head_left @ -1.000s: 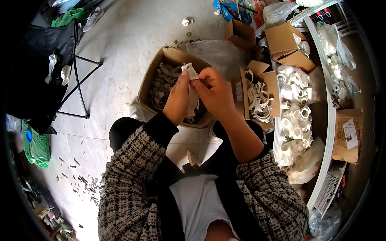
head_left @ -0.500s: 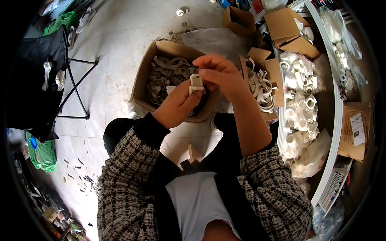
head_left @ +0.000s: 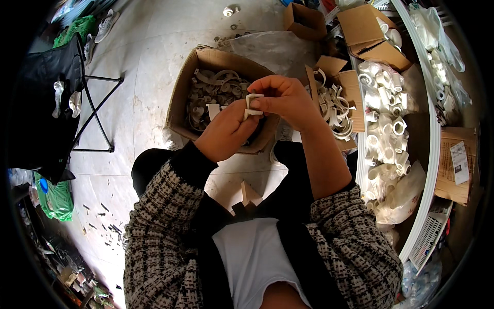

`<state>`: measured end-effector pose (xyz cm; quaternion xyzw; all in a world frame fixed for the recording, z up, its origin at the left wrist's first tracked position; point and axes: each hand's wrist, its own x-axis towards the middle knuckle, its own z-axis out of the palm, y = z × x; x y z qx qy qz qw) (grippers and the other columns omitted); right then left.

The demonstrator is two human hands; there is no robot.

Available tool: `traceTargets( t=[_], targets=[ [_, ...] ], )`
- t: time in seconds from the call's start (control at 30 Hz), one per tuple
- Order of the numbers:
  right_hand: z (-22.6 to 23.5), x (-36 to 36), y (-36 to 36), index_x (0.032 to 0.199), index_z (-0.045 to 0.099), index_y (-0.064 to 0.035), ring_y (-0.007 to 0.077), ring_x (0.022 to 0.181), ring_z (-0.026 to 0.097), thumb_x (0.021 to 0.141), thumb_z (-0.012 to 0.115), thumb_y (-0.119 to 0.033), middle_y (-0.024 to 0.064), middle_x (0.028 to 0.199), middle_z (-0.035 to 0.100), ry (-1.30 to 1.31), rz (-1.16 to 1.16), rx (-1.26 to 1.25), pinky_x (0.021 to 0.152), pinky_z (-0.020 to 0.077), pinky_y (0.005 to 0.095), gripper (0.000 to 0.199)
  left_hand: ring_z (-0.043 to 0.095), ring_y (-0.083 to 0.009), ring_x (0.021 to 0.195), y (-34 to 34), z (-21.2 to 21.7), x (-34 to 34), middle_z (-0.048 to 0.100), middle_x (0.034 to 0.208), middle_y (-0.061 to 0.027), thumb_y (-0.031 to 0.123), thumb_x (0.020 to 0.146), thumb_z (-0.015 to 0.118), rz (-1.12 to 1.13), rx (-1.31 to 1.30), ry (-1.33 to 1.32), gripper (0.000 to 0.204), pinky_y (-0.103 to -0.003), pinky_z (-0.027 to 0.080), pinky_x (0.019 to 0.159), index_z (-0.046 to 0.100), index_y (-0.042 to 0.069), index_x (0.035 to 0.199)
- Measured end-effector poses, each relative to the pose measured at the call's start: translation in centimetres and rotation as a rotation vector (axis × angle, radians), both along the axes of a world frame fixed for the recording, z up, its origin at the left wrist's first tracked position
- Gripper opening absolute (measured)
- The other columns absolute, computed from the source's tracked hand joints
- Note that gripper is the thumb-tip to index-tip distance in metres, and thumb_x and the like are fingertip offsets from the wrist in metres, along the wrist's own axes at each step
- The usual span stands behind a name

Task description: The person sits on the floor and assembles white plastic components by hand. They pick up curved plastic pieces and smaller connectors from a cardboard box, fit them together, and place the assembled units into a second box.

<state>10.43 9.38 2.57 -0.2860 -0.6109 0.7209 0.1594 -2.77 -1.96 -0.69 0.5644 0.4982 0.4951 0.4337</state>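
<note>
My left hand (head_left: 225,126) is closed around a small white plastic fitting (head_left: 249,105), a U-shaped piece with flat ends. My right hand (head_left: 288,102) pinches the same fitting from the other side, thumb on its face and index finger curled over the top. Both hands are above a cardboard box (head_left: 178,91) holding many ring-shaped and curved plastic clamps (head_left: 224,77). A flat white piece (head_left: 213,110) shows beside my left knuckles; whether it is held or lies in the box, I cannot tell.
Right of the box stands a smaller carton (head_left: 351,85) with white curved clamps (head_left: 337,114). Bags of white pipe fittings (head_left: 386,136) lie on a white-edged shelf (head_left: 432,129). A black folding chair (head_left: 43,103) is at left. Between my knees is a wooden piece (head_left: 250,193).
The fitting has been turned and now shows more edge-on. My right hand has moved slightly down, and its thumb now presses on the fitting.
</note>
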Motion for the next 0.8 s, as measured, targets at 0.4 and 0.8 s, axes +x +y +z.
traceTargets(
  t=[0.4,0.8],
  targets=[
    [-0.3,-0.8,-1.2,0.093,0.066,-0.0006,0.0090,0.072,0.059,0.072,0.068,-0.008,0.0041,0.081,0.062,-0.120,-0.197,0.420,0.063,0.0477,0.0209,0.022,0.053,-0.0321,0.080,0.6,-0.3,0.2,0.054,0.086,-0.0169,0.014,0.086,0.044,0.124,-0.089,0.021,0.019,-0.038,0.042,0.070,0.048,0.000,0.099],
    [-2.5,-2.3,-1.0,0.100,0.057,-0.0017,0.0101,0.066,0.054,0.070,0.062,-0.003,0.0040,0.076,0.058,-0.058,-0.342,0.088,0.059,0.0450,0.0224,0.031,0.057,-0.0384,0.072,1.3,-1.1,1.1,0.058,0.073,-0.0204,0.014,0.082,0.048,0.333,-0.160,0.343,0.017,-0.045,0.044,0.063,0.046,0.000,0.092]
  ],
)
